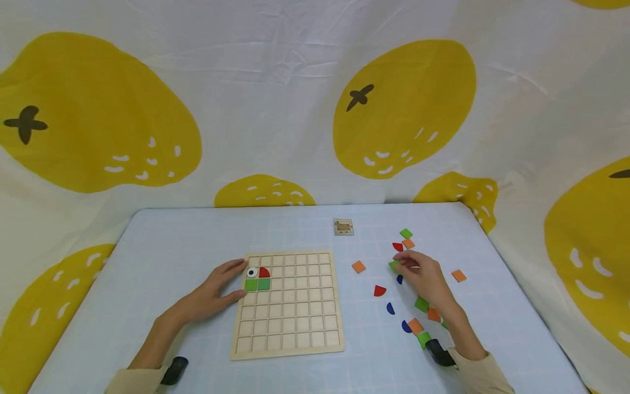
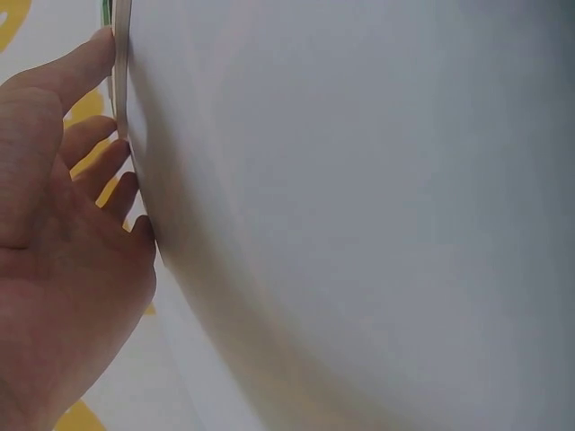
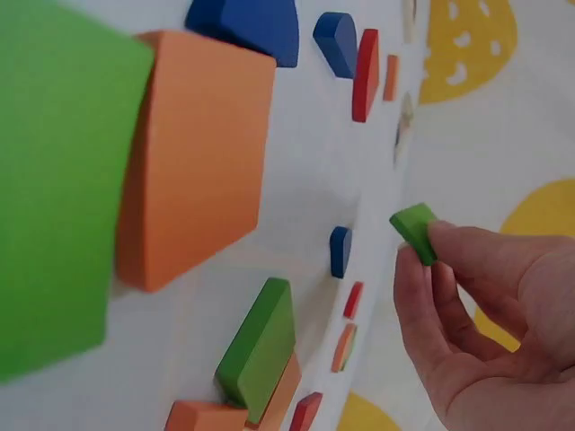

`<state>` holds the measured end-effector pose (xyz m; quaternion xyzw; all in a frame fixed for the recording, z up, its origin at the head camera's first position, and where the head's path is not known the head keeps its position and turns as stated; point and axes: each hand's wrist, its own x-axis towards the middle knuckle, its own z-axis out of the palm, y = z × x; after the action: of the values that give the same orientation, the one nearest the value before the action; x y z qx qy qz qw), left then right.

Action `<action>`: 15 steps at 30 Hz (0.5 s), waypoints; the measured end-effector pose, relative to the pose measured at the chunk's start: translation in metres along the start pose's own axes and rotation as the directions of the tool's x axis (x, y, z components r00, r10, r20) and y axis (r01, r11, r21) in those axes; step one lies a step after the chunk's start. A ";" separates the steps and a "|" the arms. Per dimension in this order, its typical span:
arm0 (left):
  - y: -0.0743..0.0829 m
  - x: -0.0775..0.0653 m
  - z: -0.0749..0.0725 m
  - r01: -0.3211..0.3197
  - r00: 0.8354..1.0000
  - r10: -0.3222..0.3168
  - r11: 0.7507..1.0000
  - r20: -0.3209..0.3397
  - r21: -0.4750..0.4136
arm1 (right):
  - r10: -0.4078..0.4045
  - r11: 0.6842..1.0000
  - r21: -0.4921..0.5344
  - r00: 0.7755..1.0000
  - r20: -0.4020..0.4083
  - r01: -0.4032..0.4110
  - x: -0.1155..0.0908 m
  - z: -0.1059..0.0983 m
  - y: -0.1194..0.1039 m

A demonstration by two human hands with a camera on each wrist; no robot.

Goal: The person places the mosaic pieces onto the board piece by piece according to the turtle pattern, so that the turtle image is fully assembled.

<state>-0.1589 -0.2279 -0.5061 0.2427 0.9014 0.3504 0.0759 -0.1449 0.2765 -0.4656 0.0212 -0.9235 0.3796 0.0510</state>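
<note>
Between thumb and fingertips, my right hand pinches a green square tile; the right wrist view shows it raised off the table. At the left edge of a wooden grid board, my left hand rests with thumb and fingers spread, fingertips touching the rim. In the board's upper left cells sit a white round piece with a black dot, a red quarter-circle and two green squares, one of them a green square at the left. Other cells show bare wood.
Loose around my right hand lie orange squares, red quarter-circles, blue half-circles and green squares. Behind the board is a small patterned card. A lemon-print cloth hangs beyond the table's far edge.
</note>
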 end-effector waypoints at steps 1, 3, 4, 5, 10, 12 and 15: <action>0.000 0.000 0.000 -0.002 1.000 0.002 1.000 0.000 0.003 | -0.005 1.000 0.009 1.000 0.000 0.005 0.001 0.001 -0.002; 0.000 0.000 0.000 -0.001 1.000 0.001 1.000 0.000 0.002 | -0.020 0.999 0.028 1.000 0.001 0.020 0.002 0.004 -0.006; 0.000 0.000 0.000 0.001 1.000 -0.001 1.000 0.000 0.003 | -0.031 0.999 0.037 1.000 0.004 0.031 0.003 0.005 -0.008; 0.000 0.000 0.000 0.000 1.000 0.000 1.000 0.000 0.003 | -0.039 0.998 0.045 0.999 0.005 0.039 0.004 0.007 -0.010; -0.001 0.000 0.000 0.002 1.000 -0.002 1.000 0.003 -0.001 | -0.050 0.997 0.065 0.998 0.028 0.048 0.011 0.016 -0.017; 0.000 0.000 0.000 0.001 1.000 -0.001 1.000 0.003 -0.008 | -0.039 0.997 0.067 0.999 0.033 0.037 0.014 0.021 -0.020; 0.001 0.000 -0.001 -0.001 1.000 0.001 1.000 0.006 -0.010 | -0.032 0.997 0.073 0.999 0.040 0.029 0.017 0.028 -0.025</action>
<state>-0.1589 -0.2282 -0.5051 0.2439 0.8993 0.3542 0.0797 -0.1622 0.2387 -0.4660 0.0448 -0.9095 0.4115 0.0372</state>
